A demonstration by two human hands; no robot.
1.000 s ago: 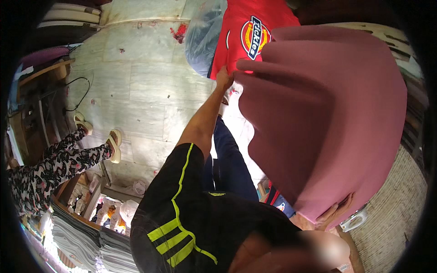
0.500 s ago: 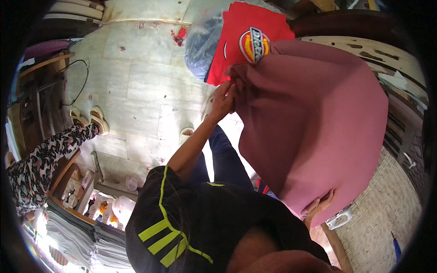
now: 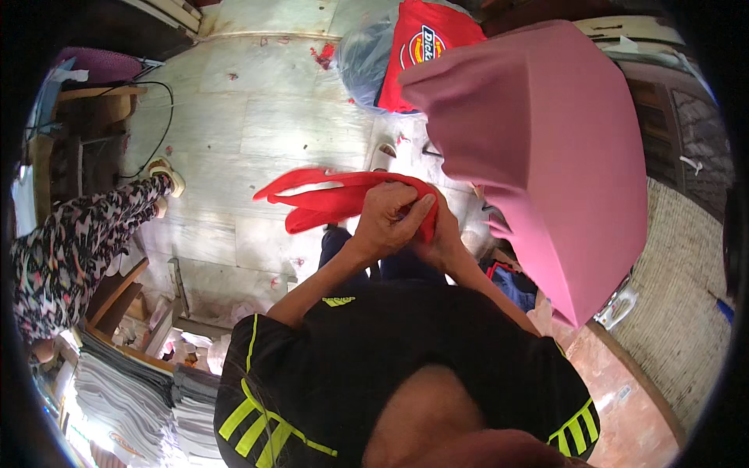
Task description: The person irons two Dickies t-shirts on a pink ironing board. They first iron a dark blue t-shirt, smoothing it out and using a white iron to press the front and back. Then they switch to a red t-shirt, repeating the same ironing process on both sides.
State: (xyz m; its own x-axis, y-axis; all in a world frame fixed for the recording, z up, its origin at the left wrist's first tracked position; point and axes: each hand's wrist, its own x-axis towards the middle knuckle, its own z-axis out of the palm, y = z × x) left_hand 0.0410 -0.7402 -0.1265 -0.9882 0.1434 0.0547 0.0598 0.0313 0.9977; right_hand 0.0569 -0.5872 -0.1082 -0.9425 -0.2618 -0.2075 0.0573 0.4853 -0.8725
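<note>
In front of my body, a red piece of cloth (image 3: 320,199) hangs from both my hands, its loose folds trailing to the left. My left hand (image 3: 386,212) is closed on its bunched right end, with the thumb and fingers pinching. Close against it, my right hand (image 3: 446,230) grips the same end from the other side; its fingers are partly hidden by the cloth and slightly blurred. To the right, a large pink cloth (image 3: 573,148) drapes over the table edge, apart from my hands. Beyond it lies red fabric with a printed emblem (image 3: 460,33).
A clear plastic bag (image 3: 367,66) lies under the printed fabric. At the right is a worktop with a ribbed cover (image 3: 671,273) and a white metal tool part (image 3: 618,306). A person in patterned trousers (image 3: 94,226) is at the left, above stacked grey cloth (image 3: 117,390).
Both hands have left the pink cloth and come together in front of me, now holding a red cloth. The pink cloth lies draped to the right. My body has turned slightly.
</note>
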